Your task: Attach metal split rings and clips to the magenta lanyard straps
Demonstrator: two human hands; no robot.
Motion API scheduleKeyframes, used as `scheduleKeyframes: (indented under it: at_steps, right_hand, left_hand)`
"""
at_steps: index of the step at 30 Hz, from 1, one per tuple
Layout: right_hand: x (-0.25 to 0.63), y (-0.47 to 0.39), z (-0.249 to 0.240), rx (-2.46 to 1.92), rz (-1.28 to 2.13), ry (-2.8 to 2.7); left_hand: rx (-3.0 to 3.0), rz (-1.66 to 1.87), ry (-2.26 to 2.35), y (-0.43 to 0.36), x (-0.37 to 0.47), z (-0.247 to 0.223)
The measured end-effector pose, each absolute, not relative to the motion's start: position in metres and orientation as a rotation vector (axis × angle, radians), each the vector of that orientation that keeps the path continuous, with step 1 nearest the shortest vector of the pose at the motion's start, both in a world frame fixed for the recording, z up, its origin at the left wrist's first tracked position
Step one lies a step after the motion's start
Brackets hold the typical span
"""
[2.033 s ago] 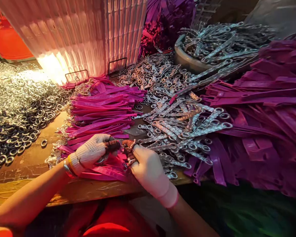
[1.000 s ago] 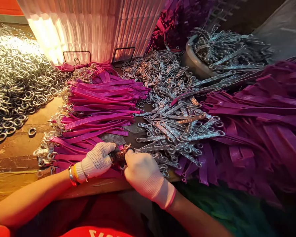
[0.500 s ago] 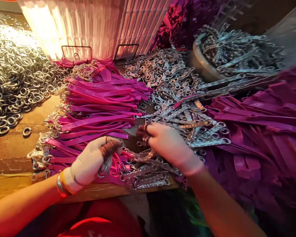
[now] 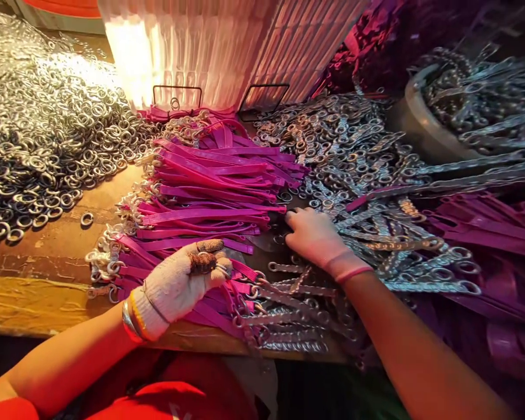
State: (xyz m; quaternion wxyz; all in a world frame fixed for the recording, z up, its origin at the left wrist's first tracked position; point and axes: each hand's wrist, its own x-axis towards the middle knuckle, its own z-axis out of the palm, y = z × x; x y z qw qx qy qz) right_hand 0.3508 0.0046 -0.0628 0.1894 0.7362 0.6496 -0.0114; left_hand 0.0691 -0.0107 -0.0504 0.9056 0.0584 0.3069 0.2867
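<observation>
My left hand [image 4: 181, 283], in a worn whitish glove with dark fingertips, is turned palm up with curled fingers. A small metal ring [image 4: 222, 270] shows at its fingertips, over the lower pink straps [image 4: 135, 271]. My right hand [image 4: 312, 236], also gloved, reaches palm down beside the right ends of the pink straps. Its fingers are drawn together, and whatever they pinch is hidden. Twisted metal links [image 4: 284, 318], some joined by rings to pink straps, lie at the table edge between and below the hands.
Loose metal rings [image 4: 52, 140] are heaped at the left. A ribbed translucent panel [image 4: 192, 52] stands at the back. More metal links [image 4: 345, 140] fill the right side, beside a full round tub [image 4: 424, 116]. Purple straps [image 4: 494, 227] lie at the far right.
The view has swung left, so the scene sits further right. My left hand has turned more palm up, and the rings hanging below it no longer show. My right hand has moved towards the pink strap ends.
</observation>
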Motion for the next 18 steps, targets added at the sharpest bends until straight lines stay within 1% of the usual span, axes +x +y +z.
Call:
scheduleKeyframes:
  at_steps: [3, 4, 6, 7, 10, 13, 18]
  right_hand:
    - [0.344, -0.015, -0.054, 2.39, -0.021, 2.143]
    - [0.336, -0.025, -0.05, 2.509, -0.107, 2.297]
    - [0.311, -0.047, -0.042, 2.646, -0.411, 2.561]
    - [0.295, -0.058, -0.038, 2.625, -0.567, 2.661]
    - [0.249, -0.085, -0.032, 2.494, -0.636, 2.782]
    - [0.224, -0.099, -0.03, 2.361, -0.584, 2.837]
    - [0.218, -0.107, -0.023, 2.256, -0.507, 2.757]
  left_hand:
    - [0.127, 0.624, 0.66, -0.013, 0.067, -0.05]
    - [0.131, 0.64, 0.665, -0.015, 0.067, -0.05]
    - [0.161, 0.664, 0.665, -0.017, 0.068, -0.05]
    - [0.191, 0.669, 0.661, -0.019, 0.068, -0.051]
    - [0.309, 0.668, 0.642, -0.023, 0.07, -0.053]
    - [0.455, 0.651, 0.636, -0.026, 0.071, -0.053]
    - [0.497, 0.695, 0.627, -0.032, 0.076, -0.05]
